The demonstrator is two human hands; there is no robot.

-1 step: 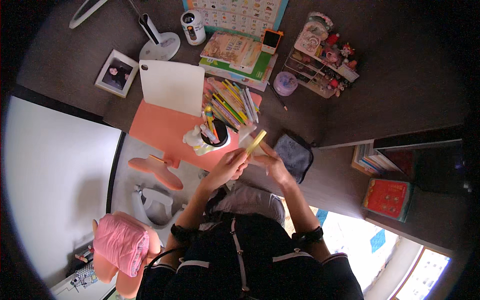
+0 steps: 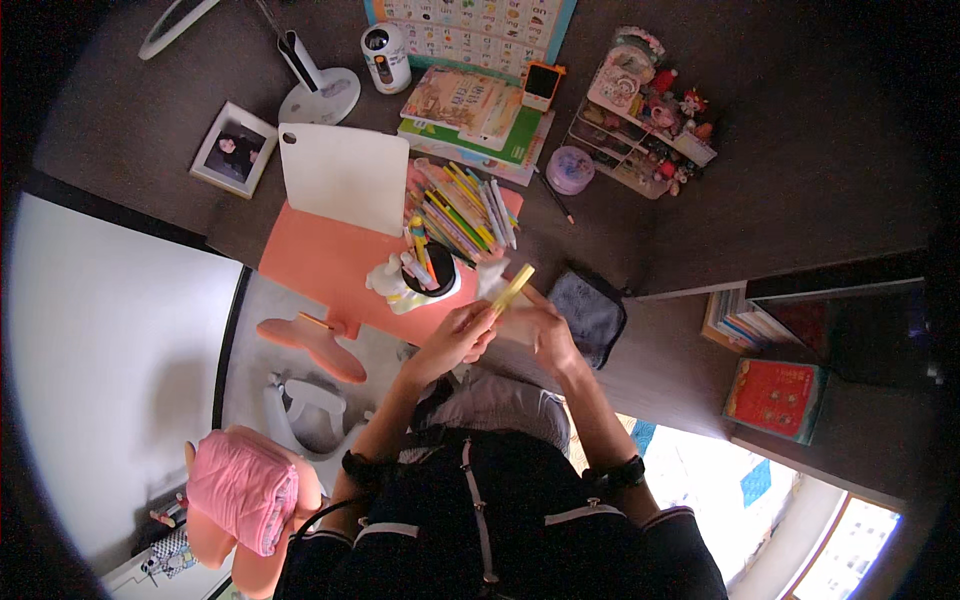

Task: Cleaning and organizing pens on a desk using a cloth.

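Note:
In front of my body, my left hand [image 2: 459,340] is closed round a slim yellow pen [image 2: 514,287], which tilts up to the right. Close beside it is my right hand [image 2: 549,332], its fingers curled round a thin whitish wipe [image 2: 518,324] that looks blurred. A paler end of the wipe reaches toward the desk mat behind the pen. Just left of the hands stands a white animal-shaped pen cup [image 2: 385,283] with a black inside and a few pens in it. Behind the cup, many coloured pens and pencils [image 2: 462,213] lie in a heap.
A pink desk mat [image 2: 310,256] lies under the cup, with a white board [image 2: 345,180] on it. To the right is a dark grey fuzzy pouch [image 2: 588,315]. Books [image 2: 470,105], a lamp [image 2: 320,95], a photo frame [image 2: 234,148] and a trinket rack [image 2: 640,120] stand farther back.
My right hand's fingers have shifted slightly and curled in more around the wipe. The yellow pen has moved a little, still in my left hand.

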